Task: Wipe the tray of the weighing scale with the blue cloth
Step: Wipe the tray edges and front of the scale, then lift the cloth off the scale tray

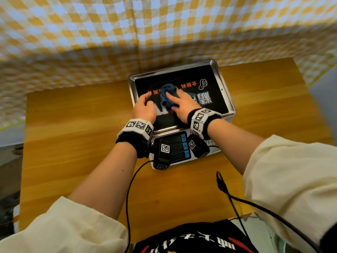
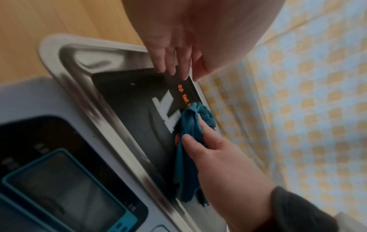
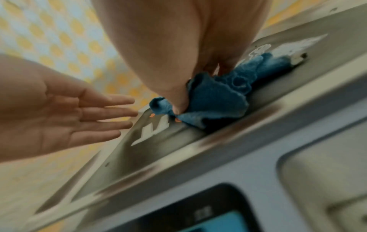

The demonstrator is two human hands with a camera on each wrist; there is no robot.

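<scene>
The weighing scale's steel tray (image 1: 224,88) carries a black printed film and sits on a wooden table. A crumpled blue cloth (image 1: 166,94) lies on the film left of the tray's middle. My right hand (image 1: 179,105) presses down on it, the cloth bunched between thumb and forefinger (image 2: 198,133); in the right wrist view the thumb (image 3: 178,100) digs into the folds of the cloth (image 3: 216,100). My left hand (image 1: 145,105) is at the tray's left side, fingers straight and holding nothing, fingertips (image 2: 174,69) at the tray's left edge (image 2: 83,87).
The scale's display panel (image 1: 177,148) faces me below the tray, partly covered by the wrist cameras. Two black cables (image 1: 127,198) trail over the wooden table (image 1: 73,134). A yellow checked cloth (image 1: 109,24) hangs behind the table's far edge.
</scene>
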